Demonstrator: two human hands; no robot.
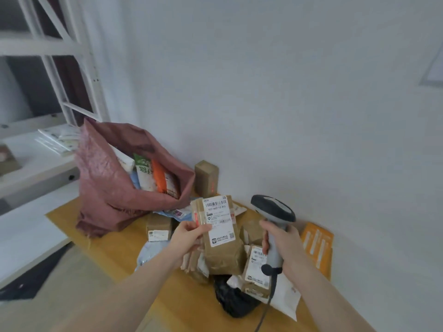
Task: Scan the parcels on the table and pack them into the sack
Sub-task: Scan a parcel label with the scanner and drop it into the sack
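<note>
Yellow table (115, 238) sits against a white wall, w/ a pink sack (107, 185) open at its left end, already holding packets, and loose parcels (256, 267) piled in front of you. Your left hand (189, 233) pinches a brown parcel (221, 236) upright above the pile, label facing you. Your right hand (280, 243) is wrapped round the handle of the scanner (273, 212), just right of that parcel.

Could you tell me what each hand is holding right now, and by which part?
Left hand pinches the labelled brown parcel at its left edge; right hand grips the scanner by its handle.
</note>
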